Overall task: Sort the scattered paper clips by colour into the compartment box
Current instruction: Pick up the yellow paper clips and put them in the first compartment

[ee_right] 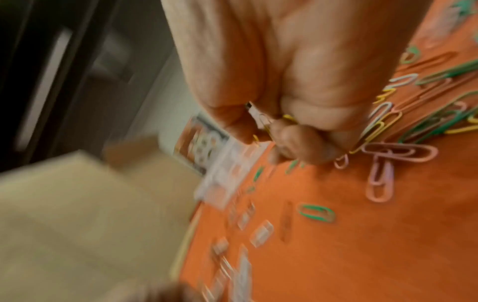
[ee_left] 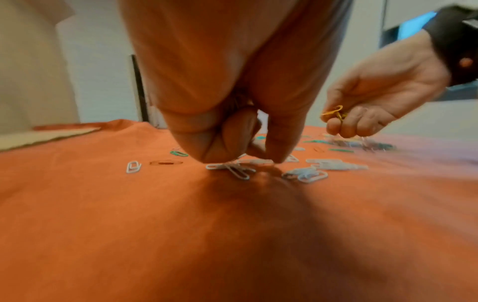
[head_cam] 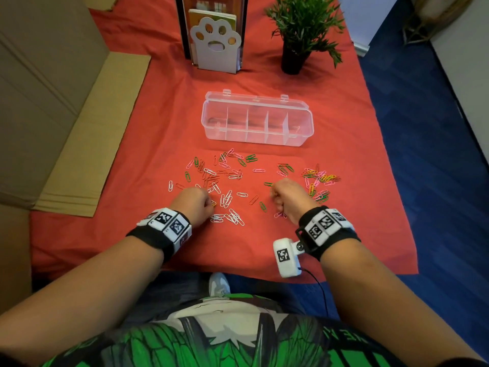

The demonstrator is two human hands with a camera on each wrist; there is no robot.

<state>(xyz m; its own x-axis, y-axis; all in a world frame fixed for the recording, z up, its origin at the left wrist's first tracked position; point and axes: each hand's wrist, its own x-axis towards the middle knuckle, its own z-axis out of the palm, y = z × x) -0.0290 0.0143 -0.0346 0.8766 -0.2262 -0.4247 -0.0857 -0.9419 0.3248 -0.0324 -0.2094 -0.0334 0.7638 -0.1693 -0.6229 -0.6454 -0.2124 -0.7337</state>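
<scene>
Wrist view shows right hand [ee_left: 383, 96] gripping yellow clips [ee_left: 335, 111]

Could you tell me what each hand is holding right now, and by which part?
The right hand holds small yellow wire paper clips, bunched inside its curled fingers. The left hand pinches at white clips; whether it holds any cannot be told.

A red cloth [head_cam: 330, 123] covers the table. At its far edge stand a paw-shaped white bookend [head_cam: 215, 46] holding books and, to the right, a potted green plant [head_cam: 304, 25]. Flattened cardboard [head_cam: 87, 144] lies on the left. Blue carpet [head_cam: 423, 154] covers the floor on the right, meeting a white wall [head_cam: 471, 83].
</scene>
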